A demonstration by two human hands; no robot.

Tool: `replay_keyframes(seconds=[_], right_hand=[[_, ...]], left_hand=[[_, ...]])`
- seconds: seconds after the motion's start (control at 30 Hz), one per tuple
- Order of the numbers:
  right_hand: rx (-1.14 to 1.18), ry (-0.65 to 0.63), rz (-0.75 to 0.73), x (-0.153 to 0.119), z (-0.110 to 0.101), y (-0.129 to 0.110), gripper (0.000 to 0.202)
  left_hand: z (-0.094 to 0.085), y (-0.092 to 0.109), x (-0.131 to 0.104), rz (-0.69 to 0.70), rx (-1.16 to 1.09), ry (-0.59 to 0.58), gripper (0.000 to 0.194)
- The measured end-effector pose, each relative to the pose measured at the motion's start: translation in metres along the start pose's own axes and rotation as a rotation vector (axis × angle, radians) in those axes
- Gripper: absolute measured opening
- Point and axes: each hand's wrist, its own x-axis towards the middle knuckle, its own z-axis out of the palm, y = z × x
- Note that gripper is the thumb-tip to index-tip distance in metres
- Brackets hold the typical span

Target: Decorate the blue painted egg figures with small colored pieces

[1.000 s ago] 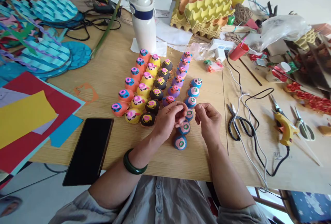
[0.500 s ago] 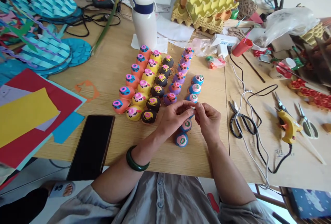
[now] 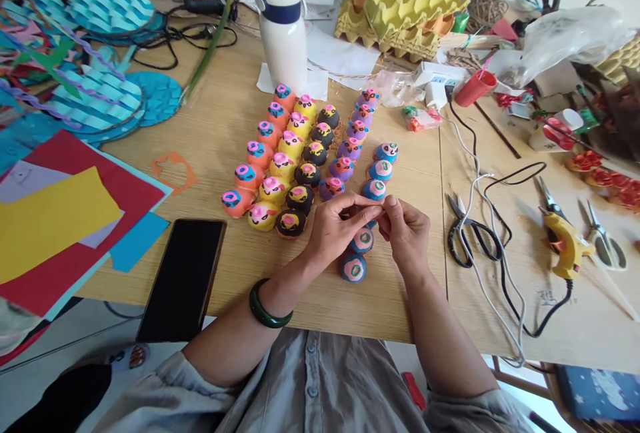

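The light, wood-grained worktop (image 3: 233,273), crossed by a dark seam at the right, carries side-by-side rows of painted rounded domes: an orange row (image 3: 267,133), a yellow row (image 3: 283,163), a black row (image 3: 315,152), a purple row (image 3: 349,148) and a blue row with pink tops (image 3: 376,189). To their left lie a thin orange paper cut-out (image 3: 189,178) and a flat black rectangular phone (image 3: 181,276), which overhangs the near edge. Right of the seam rest black-handled metal scissors (image 3: 457,253), partly under a white cable (image 3: 485,293), and a yellow plastic glue gun (image 3: 567,246).
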Motion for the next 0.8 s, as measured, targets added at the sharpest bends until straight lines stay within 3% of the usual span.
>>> replay_keyframes(seconds=[0.2, 0.37, 0.53, 0.8], right_hand=[[0.101, -0.043, 0.053, 0.0006, -0.0025, -0.0023, 0.042], [0.163, -0.006, 0.069, 0.0033, -0.0030, -0.0001, 0.034], [0.175, 0.008, 0.063, 0.0043, -0.0034, 0.0012, 0.036], [0.237, -0.011, 0.068, 0.0055, -0.0040, 0.0030, 0.035]], left_hand=[[-0.0004, 0.0006, 0.0009, -0.058, -0.054, 0.031, 0.013], [0.0011, -0.0023, 0.0038, -0.198, -0.240, 0.064, 0.022], [-0.0001, -0.0010, 0.0064, -0.334, -0.385, 0.141, 0.019], [0.0009, -0.0016, 0.0069, -0.369, -0.429, 0.139, 0.018]])
